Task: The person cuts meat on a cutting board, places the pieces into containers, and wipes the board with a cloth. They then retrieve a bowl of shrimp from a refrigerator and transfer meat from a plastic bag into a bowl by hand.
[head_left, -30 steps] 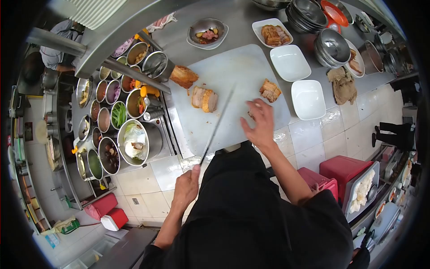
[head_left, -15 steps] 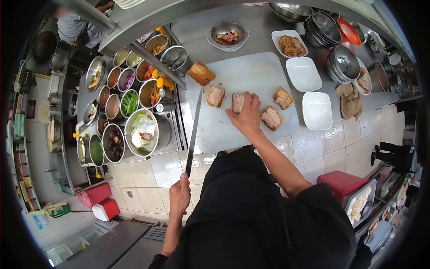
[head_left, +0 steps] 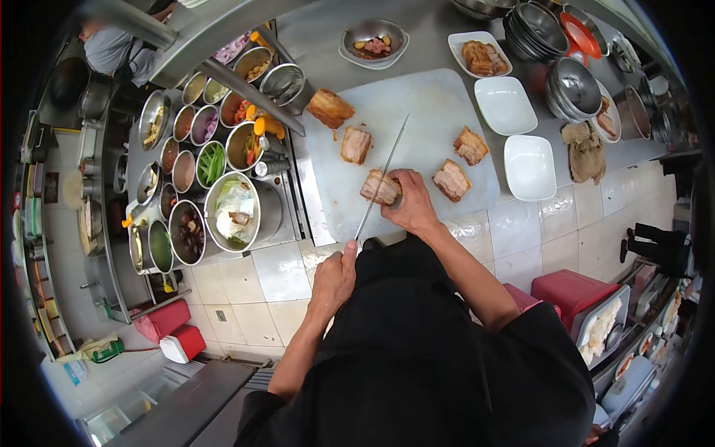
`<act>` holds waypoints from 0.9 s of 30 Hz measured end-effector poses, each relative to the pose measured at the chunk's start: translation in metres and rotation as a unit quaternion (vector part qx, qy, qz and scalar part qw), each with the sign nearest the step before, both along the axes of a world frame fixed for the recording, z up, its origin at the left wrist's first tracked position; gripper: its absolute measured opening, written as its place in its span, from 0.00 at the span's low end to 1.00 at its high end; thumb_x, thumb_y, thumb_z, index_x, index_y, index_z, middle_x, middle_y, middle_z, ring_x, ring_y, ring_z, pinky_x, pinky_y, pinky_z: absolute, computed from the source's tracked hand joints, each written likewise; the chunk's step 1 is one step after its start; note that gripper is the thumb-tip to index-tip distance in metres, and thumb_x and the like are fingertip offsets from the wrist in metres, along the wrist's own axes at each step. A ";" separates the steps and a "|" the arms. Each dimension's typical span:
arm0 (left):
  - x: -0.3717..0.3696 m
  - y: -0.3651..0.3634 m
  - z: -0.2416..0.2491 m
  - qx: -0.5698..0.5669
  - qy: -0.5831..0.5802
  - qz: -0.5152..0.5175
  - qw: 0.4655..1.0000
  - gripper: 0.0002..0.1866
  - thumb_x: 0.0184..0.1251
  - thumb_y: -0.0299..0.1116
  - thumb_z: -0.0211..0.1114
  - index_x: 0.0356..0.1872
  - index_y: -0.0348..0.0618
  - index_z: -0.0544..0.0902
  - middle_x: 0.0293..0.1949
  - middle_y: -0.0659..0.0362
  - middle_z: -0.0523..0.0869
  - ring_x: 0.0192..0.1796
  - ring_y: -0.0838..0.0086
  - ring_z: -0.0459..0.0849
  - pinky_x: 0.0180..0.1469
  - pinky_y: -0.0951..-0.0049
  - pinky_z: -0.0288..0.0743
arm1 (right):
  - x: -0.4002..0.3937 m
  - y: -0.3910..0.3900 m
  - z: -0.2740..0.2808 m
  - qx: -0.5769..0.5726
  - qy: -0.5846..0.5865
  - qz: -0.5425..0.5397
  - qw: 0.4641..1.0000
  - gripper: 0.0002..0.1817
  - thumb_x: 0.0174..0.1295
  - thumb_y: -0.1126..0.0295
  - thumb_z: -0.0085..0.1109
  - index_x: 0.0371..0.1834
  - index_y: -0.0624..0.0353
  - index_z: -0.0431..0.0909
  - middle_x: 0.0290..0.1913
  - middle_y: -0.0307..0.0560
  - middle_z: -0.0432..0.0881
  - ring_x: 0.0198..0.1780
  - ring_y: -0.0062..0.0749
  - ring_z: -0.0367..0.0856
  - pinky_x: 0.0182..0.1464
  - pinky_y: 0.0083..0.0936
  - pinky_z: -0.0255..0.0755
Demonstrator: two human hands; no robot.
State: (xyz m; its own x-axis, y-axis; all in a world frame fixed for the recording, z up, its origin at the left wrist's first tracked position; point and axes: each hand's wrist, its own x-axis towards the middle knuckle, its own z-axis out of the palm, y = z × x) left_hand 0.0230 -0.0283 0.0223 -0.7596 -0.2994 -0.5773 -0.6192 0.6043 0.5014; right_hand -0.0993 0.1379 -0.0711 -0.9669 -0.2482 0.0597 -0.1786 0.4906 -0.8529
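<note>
A long knife (head_left: 395, 143) is gripped by its handle in my left hand (head_left: 332, 284), closed near the board's front edge. Its blade slants up across the board and lies over a block of roast pork belly (head_left: 375, 186). My right hand (head_left: 413, 205) closes its fingers on the right end of that block. On the white cutting board (head_left: 413, 104) sit more chunks: a pork piece (head_left: 356, 145) and a browned piece (head_left: 330, 109) at the upper left, and two pork pieces (head_left: 452, 180) (head_left: 471, 145) at the right.
Left of the board stand several metal tubs of ingredients, among them a large pot (head_left: 238, 216). To the right are white square dishes (head_left: 529, 167), a dish of sliced pork (head_left: 484, 58), stacked metal bowls (head_left: 573, 86) and a brown cloth (head_left: 583, 151). A metal bowl (head_left: 375, 37) sits behind.
My left hand has brought the knife up and right, so its blade now crosses the pork block. That block has shifted toward me and turned, with my right hand moving to its right end.
</note>
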 end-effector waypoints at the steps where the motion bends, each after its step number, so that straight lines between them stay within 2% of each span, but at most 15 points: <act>1: -0.005 0.002 0.000 -0.008 0.001 -0.009 1.000 0.38 0.74 0.59 0.44 0.25 0.25 0.79 0.30 0.27 0.80 0.39 0.33 0.79 0.45 0.46 0.72 | 0.001 0.000 0.000 0.000 -0.002 -0.003 1.000 0.31 0.38 0.71 0.70 0.50 0.62 0.72 0.50 0.54 0.75 0.56 0.51 0.71 0.60 0.38 0.69; 3: -0.011 0.003 -0.003 -0.012 0.010 -0.020 1.000 0.38 0.74 0.58 0.44 0.25 0.25 0.79 0.30 0.27 0.80 0.39 0.32 0.79 0.45 0.46 0.72 | 0.003 -0.004 0.001 -0.016 0.060 -0.034 0.998 0.30 0.37 0.72 0.70 0.49 0.62 0.73 0.49 0.54 0.75 0.55 0.50 0.72 0.59 0.37 0.70; 8: -0.016 0.005 -0.001 -0.037 0.009 -0.038 0.999 0.38 0.75 0.58 0.43 0.25 0.25 0.79 0.30 0.26 0.79 0.40 0.32 0.79 0.46 0.45 0.72 | 0.000 -0.004 -0.004 -0.033 0.042 -0.029 0.998 0.29 0.36 0.71 0.70 0.47 0.62 0.74 0.47 0.53 0.77 0.53 0.50 0.73 0.57 0.37 0.70; 11: 0.011 -0.006 0.013 -0.061 -0.026 -0.053 0.996 0.38 0.75 0.57 0.42 0.28 0.24 0.81 0.32 0.26 0.80 0.42 0.32 0.80 0.49 0.45 0.72 | -0.002 -0.004 -0.006 -0.038 0.052 -0.025 0.998 0.27 0.36 0.72 0.70 0.45 0.62 0.75 0.46 0.53 0.77 0.52 0.51 0.74 0.56 0.38 0.71; 13: 0.031 -0.016 0.024 -0.086 -0.111 -0.053 0.989 0.38 0.75 0.57 0.41 0.31 0.24 0.82 0.34 0.26 0.81 0.45 0.32 0.79 0.51 0.46 0.71 | -0.004 -0.003 -0.009 -0.040 0.056 -0.022 0.997 0.27 0.36 0.72 0.69 0.44 0.62 0.75 0.46 0.53 0.78 0.51 0.51 0.74 0.55 0.38 0.71; 16: 0.029 -0.014 0.022 -0.065 -0.129 -0.048 0.988 0.38 0.75 0.57 0.40 0.33 0.24 0.82 0.35 0.26 0.81 0.46 0.32 0.79 0.53 0.46 0.71 | -0.001 -0.004 -0.012 -0.066 0.104 -0.013 0.992 0.26 0.36 0.71 0.69 0.44 0.62 0.75 0.45 0.53 0.78 0.50 0.51 0.74 0.54 0.38 0.71; 19: 0.010 -0.003 -0.023 -0.057 -0.083 -0.043 0.994 0.39 0.75 0.58 0.41 0.32 0.24 0.82 0.35 0.26 0.80 0.46 0.32 0.79 0.53 0.46 0.71 | -0.002 -0.005 -0.011 -0.058 0.095 -0.007 0.994 0.26 0.36 0.71 0.69 0.44 0.62 0.75 0.45 0.53 0.78 0.49 0.51 0.74 0.54 0.38 0.71; 23: 0.002 -0.003 -0.018 -0.046 -0.067 -0.031 0.996 0.39 0.75 0.59 0.41 0.31 0.24 0.82 0.34 0.26 0.80 0.45 0.33 0.79 0.51 0.46 0.71 | 0.001 -0.005 -0.014 -0.057 0.095 -0.019 0.994 0.27 0.36 0.71 0.69 0.45 0.61 0.75 0.45 0.53 0.78 0.49 0.51 0.74 0.54 0.38 0.71; 27: 0.011 -0.007 -0.001 -0.033 -0.028 -0.009 0.999 0.40 0.74 0.60 0.41 0.27 0.25 0.81 0.28 0.29 0.80 0.39 0.34 0.81 0.45 0.48 0.72 | -0.001 -0.004 -0.004 -0.050 0.087 -0.021 0.995 0.31 0.36 0.70 0.70 0.49 0.61 0.73 0.48 0.53 0.77 0.52 0.50 0.73 0.56 0.39 0.70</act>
